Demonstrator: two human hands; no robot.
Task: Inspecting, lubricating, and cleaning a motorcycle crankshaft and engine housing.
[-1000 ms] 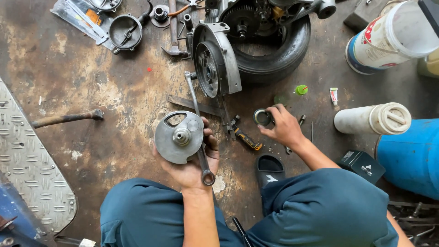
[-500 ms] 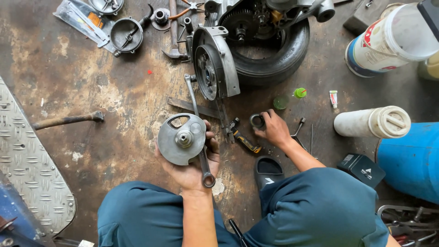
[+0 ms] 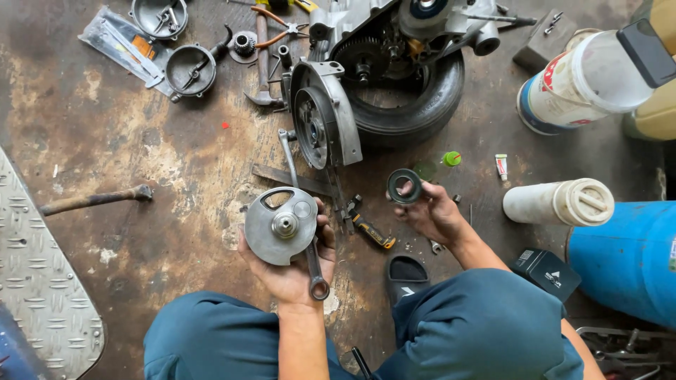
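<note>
Stained, oily concrete floor (image 3: pixel 105 141) under daylight.

A single camera, worn on the person's head, is looking almost straight down at a stained concrete floor (image 3: pixel 105 141) — there is no second view to share anything with. It is sitting close above the person's own knees, which are filling the bottom edge, while the left hand (image 3: pixel 292 271) and right hand (image 3: pixel 429 214) are reaching up into mid-frame. The top edge is cutting through an engine with its tyre (image 3: pixel 415 112) — so the view is facing forward and down, away from the body.
</note>
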